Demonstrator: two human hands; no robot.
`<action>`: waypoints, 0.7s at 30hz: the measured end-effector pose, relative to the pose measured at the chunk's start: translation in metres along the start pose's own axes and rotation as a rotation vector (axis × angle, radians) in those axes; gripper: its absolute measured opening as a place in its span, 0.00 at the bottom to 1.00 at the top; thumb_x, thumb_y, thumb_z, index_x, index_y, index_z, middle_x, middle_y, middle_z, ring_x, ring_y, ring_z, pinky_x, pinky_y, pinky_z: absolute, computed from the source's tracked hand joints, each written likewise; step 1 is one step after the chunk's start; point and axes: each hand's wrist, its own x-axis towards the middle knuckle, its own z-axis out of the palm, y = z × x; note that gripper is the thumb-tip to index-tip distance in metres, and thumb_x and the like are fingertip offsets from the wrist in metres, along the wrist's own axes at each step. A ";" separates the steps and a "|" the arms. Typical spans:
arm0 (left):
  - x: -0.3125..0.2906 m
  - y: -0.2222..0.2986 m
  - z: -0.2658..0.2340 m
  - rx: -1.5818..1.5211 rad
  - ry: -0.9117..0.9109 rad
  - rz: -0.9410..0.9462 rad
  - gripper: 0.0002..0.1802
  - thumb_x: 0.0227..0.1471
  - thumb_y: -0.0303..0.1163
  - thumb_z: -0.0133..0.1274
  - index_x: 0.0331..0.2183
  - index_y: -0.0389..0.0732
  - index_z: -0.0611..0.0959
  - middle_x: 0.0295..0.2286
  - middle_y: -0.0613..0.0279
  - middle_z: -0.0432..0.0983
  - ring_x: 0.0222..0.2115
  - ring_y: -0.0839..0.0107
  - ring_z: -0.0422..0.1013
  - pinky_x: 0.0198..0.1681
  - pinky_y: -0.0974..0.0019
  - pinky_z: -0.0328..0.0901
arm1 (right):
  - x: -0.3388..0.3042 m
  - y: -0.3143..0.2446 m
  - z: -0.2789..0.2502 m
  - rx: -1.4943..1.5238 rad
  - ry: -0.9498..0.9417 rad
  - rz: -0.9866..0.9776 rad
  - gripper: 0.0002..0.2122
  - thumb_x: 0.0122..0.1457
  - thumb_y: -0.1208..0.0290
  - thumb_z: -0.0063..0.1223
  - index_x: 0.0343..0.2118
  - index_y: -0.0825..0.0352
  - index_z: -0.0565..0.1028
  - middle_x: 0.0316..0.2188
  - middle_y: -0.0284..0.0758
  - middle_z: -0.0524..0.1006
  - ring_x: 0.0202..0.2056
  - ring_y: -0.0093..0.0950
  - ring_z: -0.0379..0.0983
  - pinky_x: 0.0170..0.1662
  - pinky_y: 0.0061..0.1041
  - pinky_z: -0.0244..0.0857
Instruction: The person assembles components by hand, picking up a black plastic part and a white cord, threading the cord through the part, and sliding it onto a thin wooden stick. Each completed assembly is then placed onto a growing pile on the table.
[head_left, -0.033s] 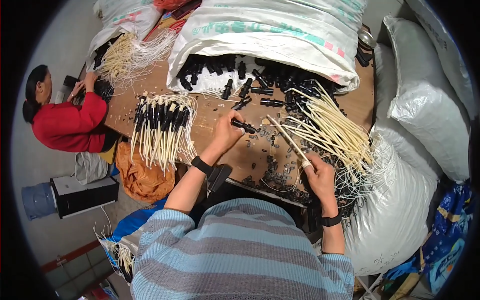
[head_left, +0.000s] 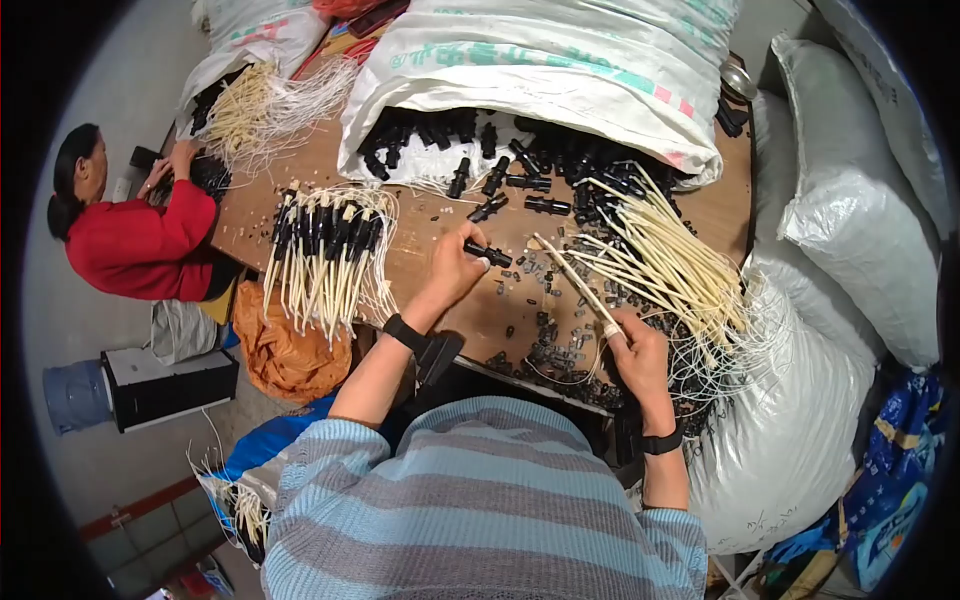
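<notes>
My left hand (head_left: 458,268) is closed on a short black plastic tube fitting (head_left: 490,253), held sideways just above the tabletop. Between the thumb and fingers of my right hand (head_left: 640,350) is a thin cream-coloured rod (head_left: 575,275), its far end pointing up and left toward the fitting. The rod and fitting are apart. A thin pale wire (head_left: 570,380) hangs near the right hand. Small dark clips (head_left: 550,335) lie scattered between my hands. Beyond them, loose black fittings (head_left: 545,205) spill from a large white woven sack (head_left: 520,85).
Cream rods with wires (head_left: 665,265) lie piled on the right. Rods with black fittings attached (head_left: 325,250) are bundled at left on the wooden table (head_left: 415,215). Full white sacks (head_left: 790,430) stand along the right edge. A person in red (head_left: 140,240) works at the far left.
</notes>
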 end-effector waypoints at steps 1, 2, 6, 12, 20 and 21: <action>-0.003 0.003 -0.002 -0.002 0.010 -0.007 0.21 0.35 0.19 0.55 0.38 0.40 0.78 0.28 0.58 0.75 0.32 0.64 0.73 0.36 0.66 0.67 | -0.001 -0.002 0.003 -0.003 -0.015 0.000 0.09 0.56 0.69 0.51 0.39 0.61 0.78 0.17 0.40 0.74 0.21 0.38 0.73 0.25 0.31 0.64; -0.005 0.004 -0.004 0.179 0.094 0.288 0.21 0.35 0.18 0.55 0.38 0.40 0.79 0.28 0.56 0.75 0.31 0.61 0.73 0.35 0.64 0.67 | 0.000 -0.007 0.005 0.022 -0.025 -0.009 0.09 0.56 0.68 0.51 0.39 0.61 0.78 0.16 0.38 0.74 0.19 0.35 0.73 0.25 0.29 0.64; -0.016 0.004 -0.007 0.381 0.105 0.510 0.21 0.37 0.18 0.51 0.39 0.40 0.79 0.31 0.54 0.76 0.29 0.53 0.72 0.34 0.59 0.68 | 0.001 -0.015 0.011 0.082 -0.156 0.069 0.11 0.55 0.75 0.52 0.42 0.67 0.77 0.24 0.36 0.79 0.24 0.20 0.72 0.31 0.21 0.66; -0.021 0.016 -0.007 0.103 -0.043 0.398 0.18 0.40 0.20 0.47 0.37 0.39 0.79 0.32 0.54 0.76 0.32 0.53 0.72 0.37 0.58 0.67 | -0.003 -0.023 0.010 0.070 -0.132 -0.108 0.10 0.55 0.74 0.54 0.40 0.68 0.78 0.25 0.40 0.79 0.24 0.26 0.76 0.29 0.23 0.67; -0.007 0.019 -0.015 0.192 -0.153 0.637 0.20 0.39 0.17 0.44 0.37 0.41 0.79 0.34 0.56 0.75 0.39 0.54 0.70 0.45 0.58 0.64 | -0.005 -0.020 -0.006 0.103 -0.094 -0.106 0.11 0.54 0.76 0.55 0.41 0.70 0.78 0.27 0.40 0.80 0.23 0.24 0.74 0.28 0.22 0.65; -0.008 0.021 -0.013 0.170 -0.187 0.727 0.18 0.39 0.17 0.46 0.36 0.41 0.79 0.31 0.56 0.75 0.37 0.54 0.70 0.42 0.57 0.65 | -0.005 -0.020 -0.006 0.084 -0.114 -0.116 0.11 0.54 0.76 0.56 0.40 0.70 0.79 0.27 0.40 0.80 0.24 0.25 0.74 0.29 0.22 0.65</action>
